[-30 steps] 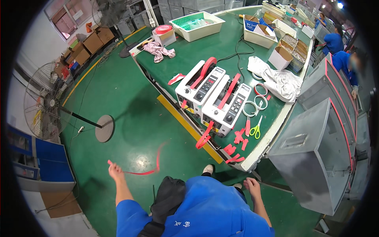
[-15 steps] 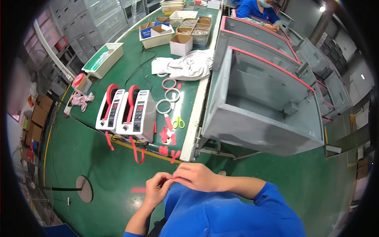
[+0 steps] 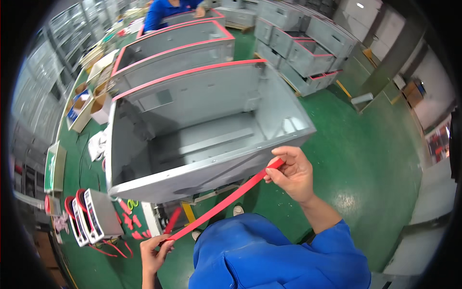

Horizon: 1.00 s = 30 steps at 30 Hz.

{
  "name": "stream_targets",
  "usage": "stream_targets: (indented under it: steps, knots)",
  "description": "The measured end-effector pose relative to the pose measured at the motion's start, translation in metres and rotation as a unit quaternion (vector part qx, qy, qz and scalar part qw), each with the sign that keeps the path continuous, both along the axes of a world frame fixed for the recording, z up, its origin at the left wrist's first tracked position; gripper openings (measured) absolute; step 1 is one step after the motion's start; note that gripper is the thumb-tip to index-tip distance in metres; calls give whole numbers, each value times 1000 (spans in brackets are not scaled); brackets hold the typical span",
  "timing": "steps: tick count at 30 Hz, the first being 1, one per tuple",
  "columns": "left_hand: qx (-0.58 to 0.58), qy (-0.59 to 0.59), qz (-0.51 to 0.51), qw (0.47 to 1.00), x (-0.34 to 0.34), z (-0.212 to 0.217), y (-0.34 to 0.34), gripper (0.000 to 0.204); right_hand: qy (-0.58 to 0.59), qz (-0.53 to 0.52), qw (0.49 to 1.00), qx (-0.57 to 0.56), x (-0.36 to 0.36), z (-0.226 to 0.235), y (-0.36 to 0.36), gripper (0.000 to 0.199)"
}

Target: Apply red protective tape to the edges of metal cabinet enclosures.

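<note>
A strip of red tape [image 3: 217, 207] is stretched slantwise in front of my body. My left hand [image 3: 152, 254] pinches its lower end, and a blurred red tail sticks up past those fingers. At the upper end, my right hand [image 3: 296, 177] grips the strip between thumb and fingers, close to the near right corner of a grey metal box [image 3: 211, 169]. The box is open at the top. Red tape [image 3: 192, 76] runs along its far rim, while the near rim is bare grey. The strip hangs apart from the box wall.
Two white tape dispensers [image 3: 97, 215] stand at the lower left, beside short red tape pieces [image 3: 136, 220] and green scissors [image 3: 132, 204]. Farther grey boxes [image 3: 178, 44] carry red edging, with a co-worker in blue [image 3: 166, 12] behind. Cartons [image 3: 100, 108] sit on the left bench.
My view has swung right toward the box. My hands, close together before, are now wide apart with the red tape stretched between them; the right hand has moved up and right.
</note>
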<state>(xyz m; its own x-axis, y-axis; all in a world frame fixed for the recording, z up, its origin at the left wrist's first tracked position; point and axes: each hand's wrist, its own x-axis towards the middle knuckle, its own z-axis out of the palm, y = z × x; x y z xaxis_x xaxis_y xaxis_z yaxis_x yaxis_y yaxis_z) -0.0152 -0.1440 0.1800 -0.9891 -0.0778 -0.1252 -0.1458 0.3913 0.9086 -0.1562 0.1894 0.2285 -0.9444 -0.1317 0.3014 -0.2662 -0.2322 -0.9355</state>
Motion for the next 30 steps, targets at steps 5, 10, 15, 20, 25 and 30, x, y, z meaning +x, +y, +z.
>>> stream_targets:
  steps: [5, 10, 15, 20, 25, 30]
  knots:
    - [-163, 59, -31, 984, -28, 13, 3, 12, 1, -92, 994, 64, -18, 5, 82, 11]
    - [-129, 63, 26, 989, -58, 50, -20, 9, 19, -139, 978, 154, -47, 29, 141, 7]
    - [-232, 114, 53, 964, -88, 73, -60, 5, 39, -117, 970, 212, -75, 33, 163, 11]
    - [-130, 120, 75, 981, -100, 77, -73, 8, -18, -88, 975, 205, -87, 23, 161, 8]
    - [-13, 81, 102, 991, -102, 70, -95, 7, -93, -64, 979, 172, -91, 25, 156, 9]
    - [73, 116, 160, 978, -105, 57, -104, 9, -132, -40, 972, 192, -96, 21, 161, 12]
